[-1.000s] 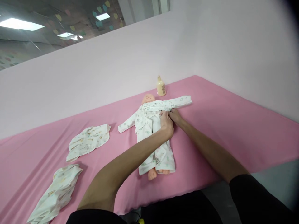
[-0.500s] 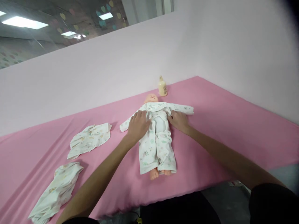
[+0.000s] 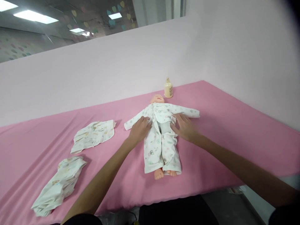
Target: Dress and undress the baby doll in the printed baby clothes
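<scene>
A baby doll lies on its back, dressed in a white printed romper with long sleeves and wide legs. Its feet show at the leg cuffs. The front of the romper is partly open at the belly, where a plain pale patch shows. My left hand rests on the romper's left side at the waist, fingers stretched out on the cloth. Across from it, my right hand touches the lower edge of the chest flap, with its thumb apart from the fingers.
A pump bottle stands beyond the doll's head, near the wall. Two crumpled printed cloths, an upper one and a lower one, lie at the left on the pink sheet. White walls border the back and right.
The chest flap now reaches lower and covers more of the doll's chest. My right hand has loosened from a curled shape and spread; my left hand has slid slightly down the romper.
</scene>
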A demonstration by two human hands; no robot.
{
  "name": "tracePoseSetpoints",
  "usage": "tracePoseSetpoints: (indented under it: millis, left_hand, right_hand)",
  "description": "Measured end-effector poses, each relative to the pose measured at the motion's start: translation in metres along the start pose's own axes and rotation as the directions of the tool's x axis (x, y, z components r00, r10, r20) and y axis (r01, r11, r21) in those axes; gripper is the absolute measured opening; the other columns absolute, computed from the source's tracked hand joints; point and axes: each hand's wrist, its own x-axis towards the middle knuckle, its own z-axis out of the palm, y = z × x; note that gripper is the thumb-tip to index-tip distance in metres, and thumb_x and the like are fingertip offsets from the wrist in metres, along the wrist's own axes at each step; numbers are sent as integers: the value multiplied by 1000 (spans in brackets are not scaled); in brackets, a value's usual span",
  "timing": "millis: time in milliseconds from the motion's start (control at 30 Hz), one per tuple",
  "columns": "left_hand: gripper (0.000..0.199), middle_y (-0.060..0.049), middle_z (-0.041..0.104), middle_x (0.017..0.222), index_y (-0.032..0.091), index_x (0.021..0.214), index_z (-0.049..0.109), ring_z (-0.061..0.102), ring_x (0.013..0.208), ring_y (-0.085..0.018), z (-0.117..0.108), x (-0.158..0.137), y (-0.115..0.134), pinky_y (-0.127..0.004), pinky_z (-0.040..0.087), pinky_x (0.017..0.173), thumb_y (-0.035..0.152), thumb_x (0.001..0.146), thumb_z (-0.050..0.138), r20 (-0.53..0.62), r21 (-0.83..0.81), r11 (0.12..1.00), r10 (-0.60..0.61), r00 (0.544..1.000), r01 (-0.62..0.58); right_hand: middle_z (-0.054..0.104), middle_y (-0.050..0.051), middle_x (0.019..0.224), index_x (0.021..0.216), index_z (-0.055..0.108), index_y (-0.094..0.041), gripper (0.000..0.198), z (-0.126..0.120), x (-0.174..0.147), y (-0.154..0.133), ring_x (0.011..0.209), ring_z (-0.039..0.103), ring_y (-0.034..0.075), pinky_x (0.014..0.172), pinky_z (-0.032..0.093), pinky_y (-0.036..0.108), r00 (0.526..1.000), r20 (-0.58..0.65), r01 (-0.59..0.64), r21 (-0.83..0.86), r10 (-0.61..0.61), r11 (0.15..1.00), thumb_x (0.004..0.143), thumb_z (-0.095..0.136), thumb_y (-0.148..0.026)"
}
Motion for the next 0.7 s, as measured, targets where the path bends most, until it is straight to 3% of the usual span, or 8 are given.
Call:
tracePoseSetpoints:
  millis: [200, 300, 367, 433, 500, 600, 700]
  left_hand:
    - [42, -7, 59, 120, 21, 130, 50, 62, 104, -22, 3, 2, 5, -30, 47, 75, 47, 96, 50, -8, 77, 990, 115, 993, -114]
    - [27, -9, 62, 114, 18, 123, 52, 63, 99, -22, 4, 3, 5, -30, 44, 70, 30, 101, 41, -15, 244, 964, 112, 994, -105]
    - [25, -10, 64, 105, 16, 115, 55, 64, 92, -22, 4, 4, 2, -30, 40, 66, 16, 100, 35, -30, 315, 945, 105, 994, -90]
    - [25, -8, 65, 98, 16, 107, 55, 62, 86, -21, 3, 4, -3, -30, 38, 65, 14, 100, 32, -110, 257, 964, 91, 990, -61]
    - [24, -6, 65, 92, 18, 102, 53, 60, 80, -19, 2, 3, -9, -29, 39, 66, 21, 103, 30, -234, 97, 995, 47, 971, -24]
    - [27, -4, 61, 88, 18, 95, 51, 56, 79, -17, 6, -1, -13, -28, 41, 69, 30, 105, 28, -343, -67, 995, 45, 938, -72]
    - [29, -5, 60, 92, 18, 94, 50, 55, 85, -17, 14, -7, -12, -30, 43, 76, 30, 105, 26, -364, -44, 986, 136, 921, -163]
  right_hand:
    - [63, 10, 115, 114, 63, -20, 25, 8, 31, -13, 104, 56, 26, 91, 44, 38, 994, -14, 110, -22, -111, 994, 92, 51, -20]
    - [64, 8, 100, 95, 65, -20, 20, 8, 40, -18, 93, 57, 22, 84, 43, 34, 995, -11, 99, 33, -98, 995, 97, 45, -23]
    - [62, 6, 91, 86, 61, -20, 25, 4, 42, -21, 84, 56, 19, 79, 42, 32, 996, -87, 8, 152, 5, 988, 100, 42, -28]
    - [61, 4, 85, 83, 57, -21, 25, -1, 40, -23, 78, 54, 18, 74, 42, 30, 979, -167, -71, 263, 118, 962, 101, 42, -31]
    - [60, 3, 83, 83, 55, -21, 22, -6, 34, -25, 75, 54, 17, 71, 42, 30, 967, -200, -87, 319, 157, 944, 100, 43, -31]
    - [62, 4, 89, 87, 56, -22, 18, -7, 20, -27, 79, 56, 18, 74, 44, 31, 981, -182, -5, 320, 67, 947, 99, 45, -28]
    - [62, 8, 99, 95, 57, -21, 17, -7, 1, -29, 85, 58, 20, 75, 46, 33, 984, -174, 9, 235, 33, 972, 98, 49, -35]
